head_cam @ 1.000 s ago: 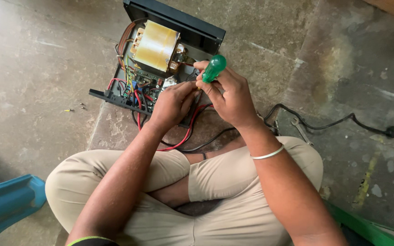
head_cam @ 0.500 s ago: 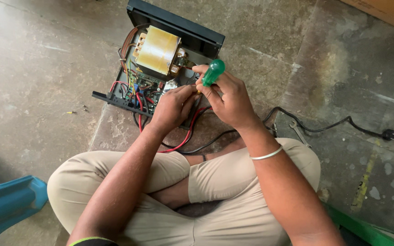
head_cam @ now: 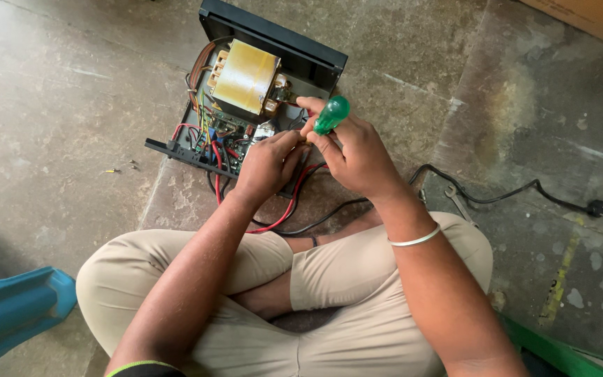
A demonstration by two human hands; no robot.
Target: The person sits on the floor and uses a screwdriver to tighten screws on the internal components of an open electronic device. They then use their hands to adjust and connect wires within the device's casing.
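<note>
An opened black electronics case (head_cam: 284, 45) lies on the concrete floor ahead of my crossed legs. Inside it sit a yellow-wrapped transformer (head_cam: 244, 77) and a circuit board with red, black and coloured wires (head_cam: 219, 132). My right hand (head_cam: 357, 157) grips a green-handled screwdriver (head_cam: 331, 115), its tip pointing down into the case near the board. My left hand (head_cam: 268, 164) rests at the case's near edge, fingers pinched right beside the screwdriver's shaft; what it pinches is hidden.
A black power cord (head_cam: 504, 199) runs right to a plug (head_cam: 598, 208). A metal spanner (head_cam: 458, 204) lies by my right knee. A blue plastic object (head_cam: 8, 311) is at lower left, small screws (head_cam: 132, 165) on the floor, a cardboard box (head_cam: 587, 17) top right.
The view has shifted slightly; both hands stay at the case. The screwdriver handle has tilted a little while the right hand works it.
</note>
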